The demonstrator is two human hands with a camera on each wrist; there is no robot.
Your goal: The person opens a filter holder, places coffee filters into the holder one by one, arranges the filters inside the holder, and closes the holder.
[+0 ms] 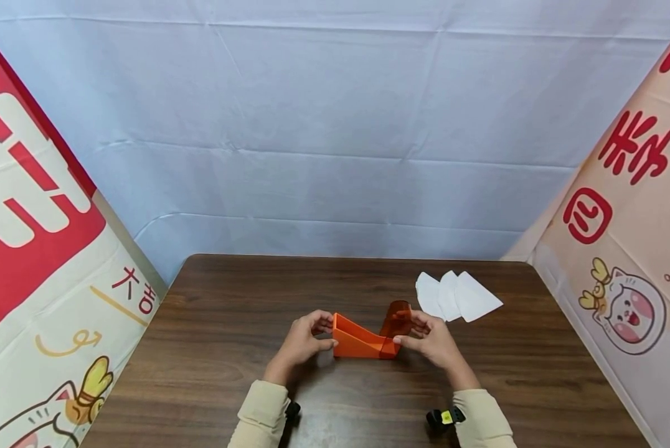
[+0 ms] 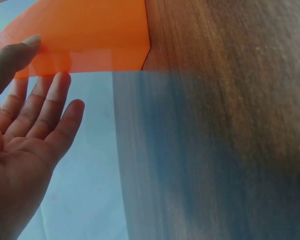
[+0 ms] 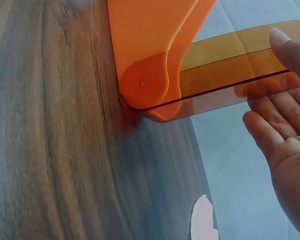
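An orange plastic box [image 1: 353,343] with sloping sides stands on the table in the head view. Its see-through amber lid [image 1: 395,320] is swung up on a pivot at the right end. My left hand [image 1: 304,341] holds the box's tall left end, thumb [image 2: 21,56] on the near wall and fingers behind. The lid is pinched by my right hand [image 1: 434,342]; in the right wrist view the thumb [image 3: 290,47] lies on one side and the fingers on the other. The round pivot corner [image 3: 142,84] sits close over the wood.
Three overlapping white fan-shaped papers [image 1: 475,300], like coffee filters, lie behind my right hand. The brown wooden table [image 1: 228,298] ends at a pale cloth backdrop [image 1: 324,124]. Printed banners [image 1: 604,249] hang at both sides.
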